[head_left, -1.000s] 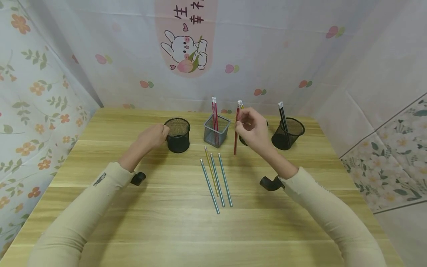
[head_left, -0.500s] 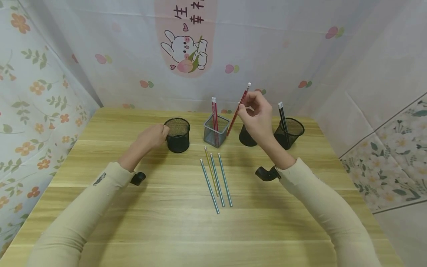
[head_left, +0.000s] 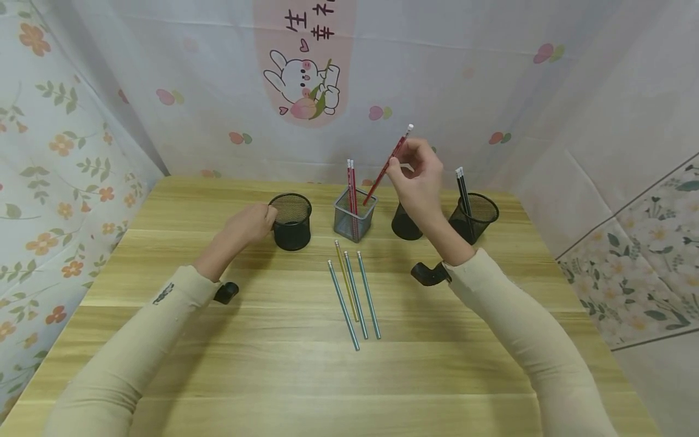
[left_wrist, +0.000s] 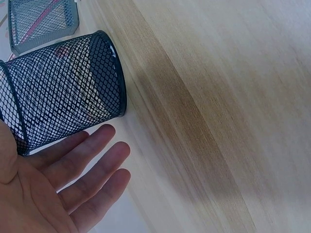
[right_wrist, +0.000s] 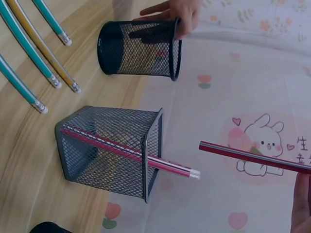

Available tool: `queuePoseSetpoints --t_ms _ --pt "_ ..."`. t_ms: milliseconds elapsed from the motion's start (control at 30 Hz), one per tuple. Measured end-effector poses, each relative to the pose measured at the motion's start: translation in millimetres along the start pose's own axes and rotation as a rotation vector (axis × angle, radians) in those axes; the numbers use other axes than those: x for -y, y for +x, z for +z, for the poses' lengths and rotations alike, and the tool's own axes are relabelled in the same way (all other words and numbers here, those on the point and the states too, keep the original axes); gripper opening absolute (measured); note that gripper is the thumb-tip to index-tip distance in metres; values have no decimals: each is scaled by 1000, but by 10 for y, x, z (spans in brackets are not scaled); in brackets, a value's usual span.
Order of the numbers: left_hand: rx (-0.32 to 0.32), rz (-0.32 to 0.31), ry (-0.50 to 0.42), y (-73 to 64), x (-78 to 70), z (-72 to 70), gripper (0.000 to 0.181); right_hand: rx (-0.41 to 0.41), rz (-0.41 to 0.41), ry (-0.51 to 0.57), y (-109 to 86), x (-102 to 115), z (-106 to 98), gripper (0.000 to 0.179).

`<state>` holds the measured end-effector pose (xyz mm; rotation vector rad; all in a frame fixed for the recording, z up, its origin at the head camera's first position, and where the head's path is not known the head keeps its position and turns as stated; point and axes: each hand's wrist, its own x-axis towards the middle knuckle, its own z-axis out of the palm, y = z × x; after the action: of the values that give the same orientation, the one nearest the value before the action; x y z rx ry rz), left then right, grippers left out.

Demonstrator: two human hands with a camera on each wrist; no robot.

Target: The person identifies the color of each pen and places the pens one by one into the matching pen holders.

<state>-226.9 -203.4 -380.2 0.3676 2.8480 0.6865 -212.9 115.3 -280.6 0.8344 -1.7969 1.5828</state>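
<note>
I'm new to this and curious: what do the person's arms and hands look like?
The left sleeve and right sleeve are long and cream, the left with a dark marking near its end. A rounded black fitting shows beside that end, a curved black fitting beside the right sleeve's. The left hand and right hand wear no gloves.

We seem to be in a small screened-off desk corner with a homely look, though we cannot tell whether a house or a studio lies around it. Our clues are the hanging cloths: a back cloth (head_left: 448, 79) bearing a cartoon rabbit (head_left: 297, 76) and a left cloth (head_left: 65, 200) with orange flowers, close around a wood-grain table (head_left: 262, 370). Mesh cups (head_left: 292, 235) and pencils (head_left: 355, 295) on it suggest desk stationery.
</note>
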Motion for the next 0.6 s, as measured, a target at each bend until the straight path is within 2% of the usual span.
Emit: queuePoseSetpoints --t_ms 300,433,533,600 --pt "8 -9 -17 -12 -6 -7 41 12 54 -24 12 -120 30 14" --pt "6 17 13 -2 14 -2 37 36 75 -40 -4 -310 14 13" --pt "-11 32 35 11 28 5 34 64 72 -55 -22 -328 24 11" --pt "-17 24 23 14 31 10 36 82 84 -67 -37 -260 51 10"
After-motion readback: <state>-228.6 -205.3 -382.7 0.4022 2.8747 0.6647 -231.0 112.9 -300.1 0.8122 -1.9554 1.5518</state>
